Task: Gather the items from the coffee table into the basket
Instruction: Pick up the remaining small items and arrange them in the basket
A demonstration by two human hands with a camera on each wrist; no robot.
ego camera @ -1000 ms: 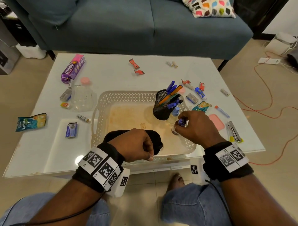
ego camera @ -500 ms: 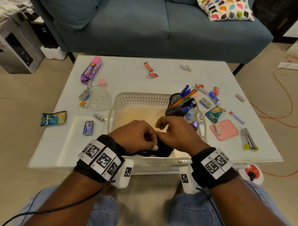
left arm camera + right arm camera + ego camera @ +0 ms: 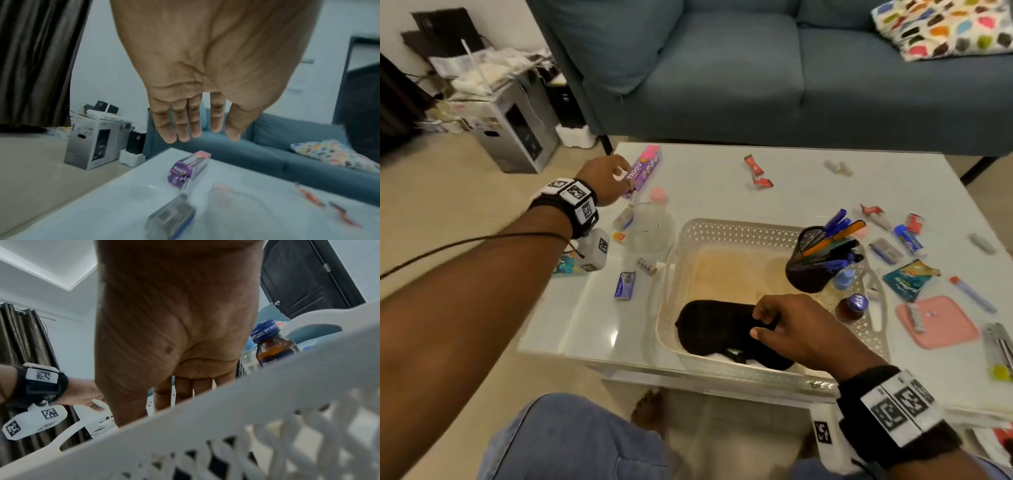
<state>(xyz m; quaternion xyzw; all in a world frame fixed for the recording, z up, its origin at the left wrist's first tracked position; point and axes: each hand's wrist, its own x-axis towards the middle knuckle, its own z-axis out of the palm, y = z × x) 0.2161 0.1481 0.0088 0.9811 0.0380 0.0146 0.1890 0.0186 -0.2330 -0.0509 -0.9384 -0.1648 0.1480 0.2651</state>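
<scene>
A white perforated basket (image 3: pixel 736 226) stands on the glass coffee table (image 3: pixel 705 192). In it are a black eye mask (image 3: pixel 709 329), a black mesh pen holder (image 3: pixel 813 270) and a brown bottle with a blue cap (image 3: pixel 854 306) (image 3: pixel 273 352). My right hand (image 3: pixel 760 322) is inside the basket, thumb and curled fingers pinching the mask; in the right wrist view the basket wall (image 3: pixel 246 418) hides my fingertips. My left hand (image 3: pixel 616 176) (image 3: pixel 197 136) reaches to the table's far left corner. Its fingers are straight, just above the near end of a pink and purple box (image 3: pixel 645 168) (image 3: pixel 189 170), apart from it.
Left of the basket lie a clear bottle with a pink cap (image 3: pixel 654 222), a blue packet (image 3: pixel 625 284) and small tubes. To its right are a pink pad (image 3: pixel 935 322), sachets and tubes. Red wrappers (image 3: pixel 756 173) lie at the back. A blue sofa (image 3: pixel 756 85) stands behind the table.
My right hand set the brown bottle in the basket, then took the eye mask. My left hand let go of the mask and swung out to the pink box.
</scene>
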